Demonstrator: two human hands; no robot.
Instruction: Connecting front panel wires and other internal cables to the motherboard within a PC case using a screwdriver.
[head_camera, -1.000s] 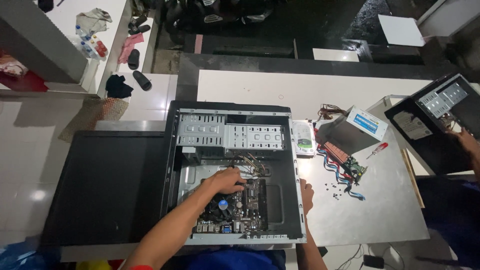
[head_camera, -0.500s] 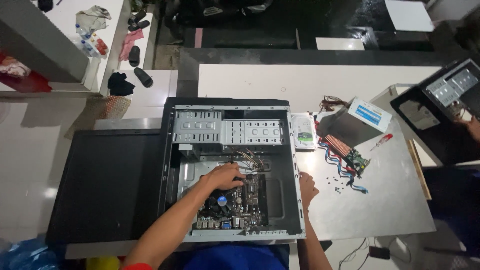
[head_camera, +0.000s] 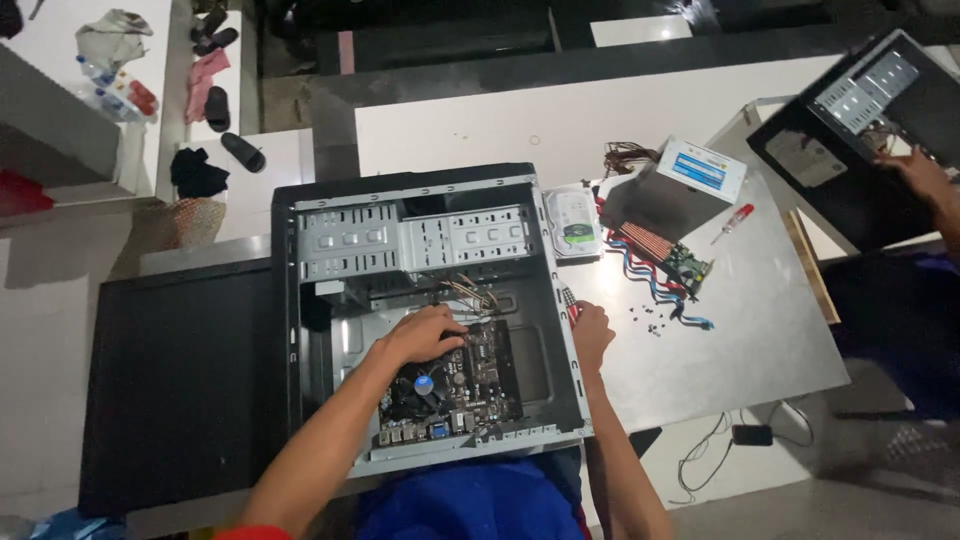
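Note:
An open black computer case (head_camera: 300, 300) lies on its side in front of me. A motherboard (head_camera: 485, 385) with a round cooler sits in its lower part. My left hand (head_camera: 420, 335) reaches into the case, fingers bent over the motherboard's top edge beside a bundle of thin wires (head_camera: 470, 293). My right hand (head_camera: 592, 335) rests curled at the case's right wall on the grey table (head_camera: 760, 330). A small red bit shows at its fingertips; I cannot tell what it is.
A black side panel (head_camera: 180, 380) lies left of the case. To the right are a hard drive (head_camera: 573, 225), a power supply (head_camera: 690, 180), a card with red and blue cables (head_camera: 675, 262), a red-handled screwdriver (head_camera: 735, 222) and loose screws (head_camera: 650, 318). Another person's hand (head_camera: 920, 175) touches a second case (head_camera: 850, 130).
Both my hands stay almost where they were, the left on the motherboard and the right at the case's wall. The view has shifted slightly.

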